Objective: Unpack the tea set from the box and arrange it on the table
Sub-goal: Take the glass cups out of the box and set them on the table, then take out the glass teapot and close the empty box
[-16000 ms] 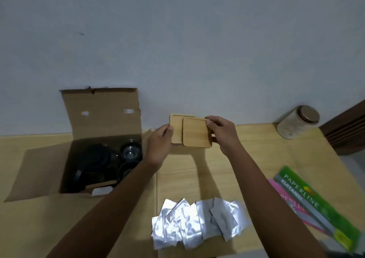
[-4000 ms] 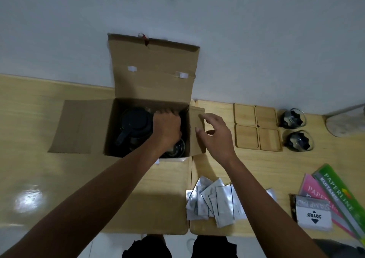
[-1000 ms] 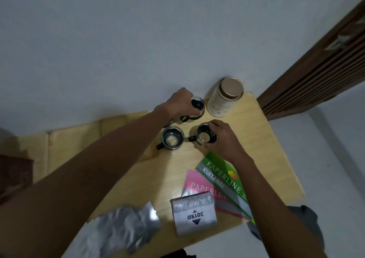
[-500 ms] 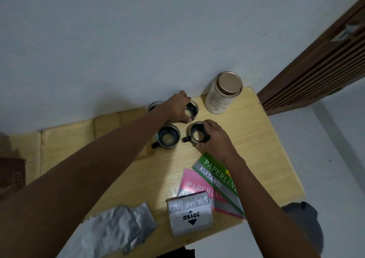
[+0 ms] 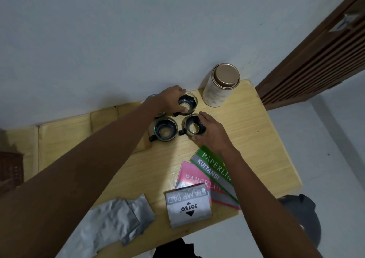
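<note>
Dim indoor picture with a cool, greyish cast. The pale wooden table (image 5: 246, 131) carries the brightest patch, a soft glare on its surface between the arms, just in front of the pink receipt booklet (image 5: 189, 175). The crumpled silver foil sachets (image 5: 118, 220) catch a dull sheen. A soft, broad shadow lies on the plain white wall (image 5: 118, 40) behind the hands and the cream canister with a bronze lid (image 5: 219, 87). The left forearm (image 5: 79, 174), nearest the camera, is dark and slightly soft. Wide-angle distortion bends the table edges and tilts the brown slatted door (image 5: 316, 60) at the right. The corners darken a little.
</note>
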